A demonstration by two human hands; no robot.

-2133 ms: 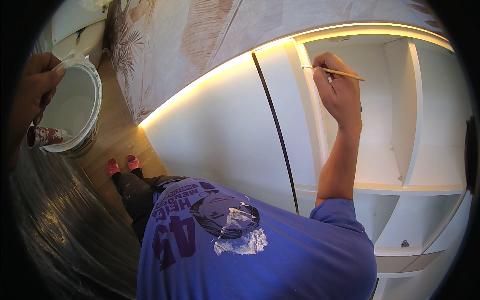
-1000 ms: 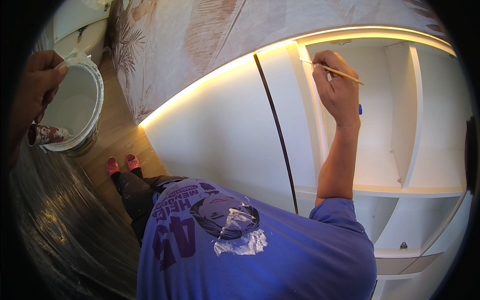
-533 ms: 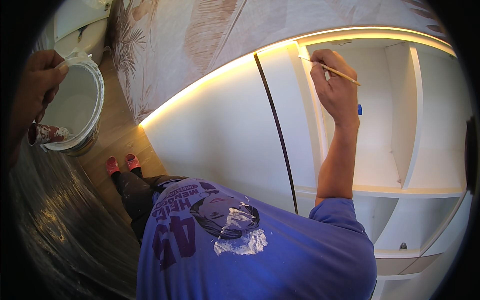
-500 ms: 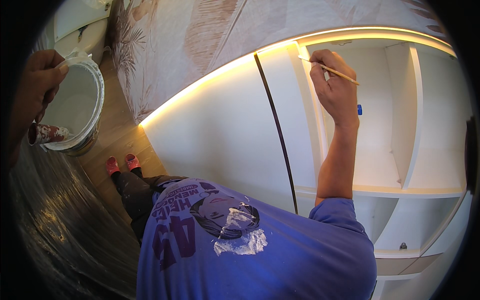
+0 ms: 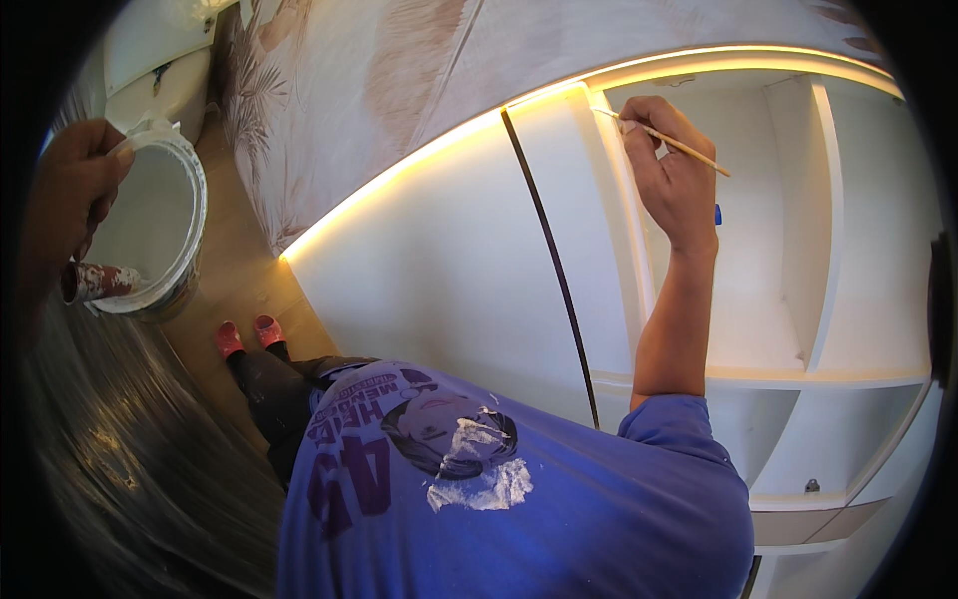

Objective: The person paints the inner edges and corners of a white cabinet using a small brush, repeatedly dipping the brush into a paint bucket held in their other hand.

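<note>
My right hand [image 5: 675,185] is closed around a thin paintbrush [image 5: 694,154] with a light wooden handle. The brush tip points left, at or very near the front edge of the white cabinet panel [image 5: 627,200], close to its lit top; contact is too small to confirm. At the far left, my left hand [image 5: 88,175] grips the rim of a white bucket [image 5: 201,185]. Inside it is whitish paint or a pale interior; I cannot tell which. A red, paint-smeared cylindrical piece [image 5: 105,283] leans at the bucket's near rim.
White open shelves [image 5: 833,220] stand to the right, with a small blue item [image 5: 718,214] behind my wrist. A glowing light strip [image 5: 399,178] runs along the cabinet top below a patterned wall [image 5: 379,70]. Dark plastic sheeting [image 5: 110,439] lies lower left, beside the wooden floor [image 5: 225,255].
The brush handle's rear end has dipped slightly to the right, while its tip stays near the same edge. The bucket and my left hand have shifted slightly in view.
</note>
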